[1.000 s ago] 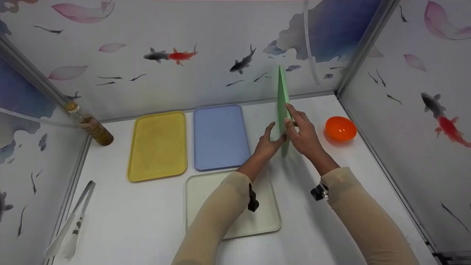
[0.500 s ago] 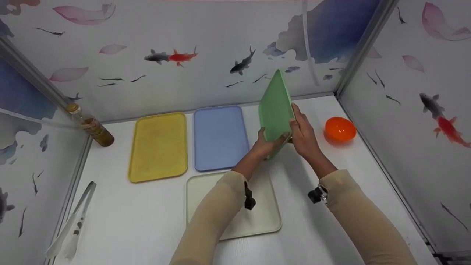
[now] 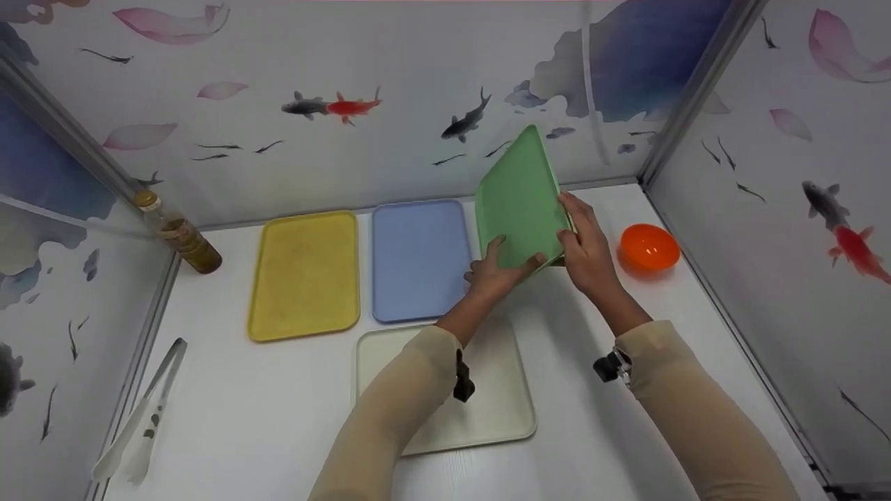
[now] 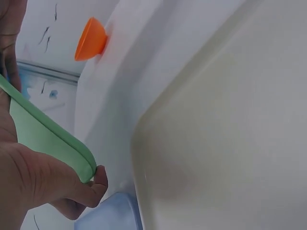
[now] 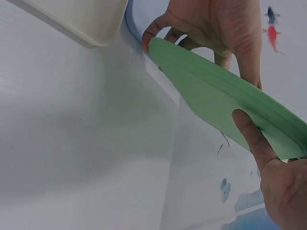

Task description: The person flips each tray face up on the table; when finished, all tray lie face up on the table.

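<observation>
Both hands hold a green tray (image 3: 518, 191) tilted up above the table, its flat inner face turned to the left in the head view. My left hand (image 3: 493, 277) grips its lower edge, with the thumb and fingers around the near corner, as the left wrist view shows at the green rim (image 4: 53, 127). My right hand (image 3: 588, 247) grips the right edge; in the right wrist view one finger (image 5: 252, 134) lies along the tray's underside. Below the left forearm lies a cream tray (image 3: 487, 410). A blue tray (image 3: 421, 261) lies just left of the green one.
A yellow tray (image 3: 304, 275) lies beside the blue one. An orange bowl (image 3: 649, 248) stands to the right of my right hand. At the left are a bottle of brown liquid (image 3: 182, 236) and a pair of tongs (image 3: 143, 417). Patterned walls (image 3: 390, 160) enclose the table.
The green tray has turned from nearly edge-on to showing its broad face toward the left. My left hand has shifted left with its lower edge, and the right hand slightly right.
</observation>
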The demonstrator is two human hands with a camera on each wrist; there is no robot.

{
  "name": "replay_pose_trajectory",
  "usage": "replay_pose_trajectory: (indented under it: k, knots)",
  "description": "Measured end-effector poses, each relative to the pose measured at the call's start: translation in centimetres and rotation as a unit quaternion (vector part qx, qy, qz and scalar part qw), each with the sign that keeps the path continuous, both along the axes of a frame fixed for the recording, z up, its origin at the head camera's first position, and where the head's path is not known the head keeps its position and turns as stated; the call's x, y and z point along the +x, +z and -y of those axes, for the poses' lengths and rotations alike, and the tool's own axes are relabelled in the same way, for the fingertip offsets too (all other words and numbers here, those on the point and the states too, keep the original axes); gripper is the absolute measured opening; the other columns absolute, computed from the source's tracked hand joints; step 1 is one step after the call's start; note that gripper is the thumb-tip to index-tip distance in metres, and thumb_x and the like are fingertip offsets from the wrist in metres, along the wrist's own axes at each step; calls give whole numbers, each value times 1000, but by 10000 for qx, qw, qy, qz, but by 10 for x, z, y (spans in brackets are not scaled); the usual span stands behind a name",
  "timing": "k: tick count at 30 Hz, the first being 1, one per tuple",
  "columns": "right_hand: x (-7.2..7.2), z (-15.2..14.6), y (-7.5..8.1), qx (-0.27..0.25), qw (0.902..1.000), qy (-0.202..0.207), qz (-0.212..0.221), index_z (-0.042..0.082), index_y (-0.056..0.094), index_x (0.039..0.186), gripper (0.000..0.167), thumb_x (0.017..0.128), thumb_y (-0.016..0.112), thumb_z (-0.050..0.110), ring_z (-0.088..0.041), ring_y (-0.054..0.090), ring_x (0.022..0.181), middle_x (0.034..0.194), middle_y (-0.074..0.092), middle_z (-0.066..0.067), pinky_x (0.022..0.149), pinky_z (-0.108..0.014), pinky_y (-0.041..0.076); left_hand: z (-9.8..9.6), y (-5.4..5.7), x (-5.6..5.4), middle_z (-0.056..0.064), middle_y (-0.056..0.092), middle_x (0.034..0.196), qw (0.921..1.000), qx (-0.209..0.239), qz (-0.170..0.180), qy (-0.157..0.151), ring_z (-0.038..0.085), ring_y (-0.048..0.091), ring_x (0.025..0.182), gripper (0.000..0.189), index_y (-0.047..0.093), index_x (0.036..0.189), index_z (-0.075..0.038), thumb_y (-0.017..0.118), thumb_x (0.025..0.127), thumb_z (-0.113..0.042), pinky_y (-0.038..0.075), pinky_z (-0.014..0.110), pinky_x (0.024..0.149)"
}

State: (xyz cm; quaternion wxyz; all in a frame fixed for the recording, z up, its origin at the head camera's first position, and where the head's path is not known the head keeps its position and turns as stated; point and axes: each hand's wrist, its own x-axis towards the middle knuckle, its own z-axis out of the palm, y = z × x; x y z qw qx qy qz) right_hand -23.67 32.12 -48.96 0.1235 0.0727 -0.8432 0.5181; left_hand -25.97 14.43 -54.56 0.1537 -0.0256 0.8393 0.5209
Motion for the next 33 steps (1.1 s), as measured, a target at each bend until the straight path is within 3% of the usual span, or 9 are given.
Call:
replay_pose_trajectory:
  k: [3, 6, 9, 16, 25, 29, 33]
  knots:
    - [0, -1, 1, 499, 9987, -13, -141, 12, 47, 168, 62, 107, 62, 13, -38, 42, 158, 177, 34, -13, 121, -67, 44, 4, 2, 1, 27, 34, 168, 9989, -418, -182, 114, 45, 33, 150, 106, 38, 170, -43, 75, 82, -88, 46, 58, 109]
    - [1, -3, 0, 1149, 9931, 67, -228, 14, 48, 167, 80, 97, 85, 24, -45, 43, 157, 177, 29, -18, 119, -69, 44, 7, 2, 1, 26, 32, 169, 9947, -929, -366, 245, 41, 34, 147, 103, 40, 168, -48, 75, 80, -89, 50, 55, 103]
    - [2, -7, -3, 1568, 9874, 172, -153, 19, 47, 168, 99, 85, 98, 29, -51, 43, 155, 178, 23, -21, 120, -70, 44, 11, 0, 0, 25, 29, 170, 9903, -1176, -642, 366, 40, 34, 148, 102, 43, 166, -49, 75, 79, -91, 48, 58, 106]
    - [3, -13, -8, 2093, 9774, 78, 298, 25, 45, 169, 102, 83, 100, 30, -60, 47, 150, 176, 20, -25, 116, -70, 49, 22, 1, 3, 24, 29, 172, 9837, -1282, -1207, 371, 43, 27, 154, 95, 55, 161, -41, 76, 81, -88, 37, 65, 114]
    - [1, -37, -17, 2473, 9668, 36, 649, 27, 35, 174, 111, 84, 98, 44, -60, 42, 152, 176, 23, -32, 117, -74, 45, 29, 4, 13, 27, 23, 175, 9710, -1429, -1901, -236, 45, 21, 159, 98, 53, 163, -38, 87, 80, -76, 30, 65, 120]
    - [0, -53, -26, 2490, 9641, 134, 910, 24, 31, 176, 114, 85, 97, 44, -62, 36, 155, 175, 23, -35, 120, -76, 40, 32, 5, 18, 31, 20, 176, 9613, -1600, -2130, -700, 48, 20, 161, 93, 51, 164, -38, 90, 84, -64, 30, 66, 120]
    - [-2, -67, -34, 2336, 9629, 247, 1330, 25, 25, 178, 121, 84, 98, 47, -60, 30, 160, 176, 22, -35, 125, -76, 33, 34, 7, 21, 30, 17, 178, 9512, -1839, -2167, -1198, 50, 17, 164, 97, 44, 168, -40, 89, 86, -62, 27, 69, 125]
